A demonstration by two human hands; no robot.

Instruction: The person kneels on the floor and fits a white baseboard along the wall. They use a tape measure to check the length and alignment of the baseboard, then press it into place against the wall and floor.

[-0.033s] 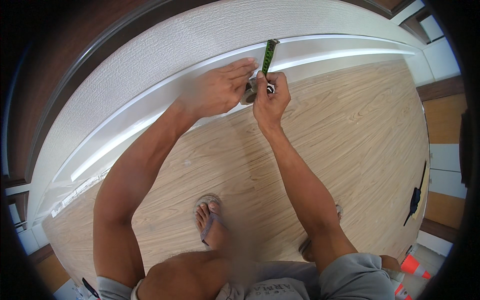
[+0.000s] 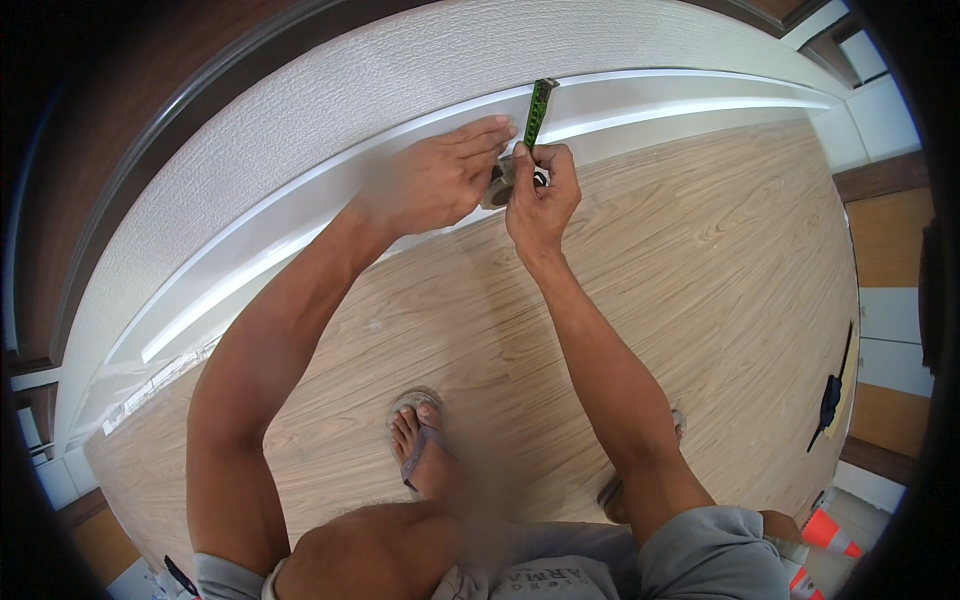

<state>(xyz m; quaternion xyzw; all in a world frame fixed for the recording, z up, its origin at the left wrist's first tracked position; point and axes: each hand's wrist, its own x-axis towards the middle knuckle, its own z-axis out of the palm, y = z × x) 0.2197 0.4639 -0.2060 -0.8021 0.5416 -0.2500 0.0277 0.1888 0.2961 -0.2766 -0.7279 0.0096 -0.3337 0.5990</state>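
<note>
Upper centre of frame: right hand (image 2: 541, 200) pinches tape measure (image 2: 538, 115); left hand (image 2: 436, 182) adjacent, fingers extended, hold indeterminable.

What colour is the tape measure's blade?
The blade is green with dark markings; it shows best in the head view.

The floor (image 2: 700, 300) has a pale wood-grain finish. A textured off-white wall (image 2: 400, 75) rises beyond its far edge. White tiles (image 2: 885, 118) are located at the far right corner. A black object (image 2: 830, 400) with a thin shaft lies along the right edge, beside a yellowish strip (image 2: 851, 375); its type cannot be determined. Two orange-and-white cones (image 2: 822, 530) are positioned outside the near right corner.
</note>
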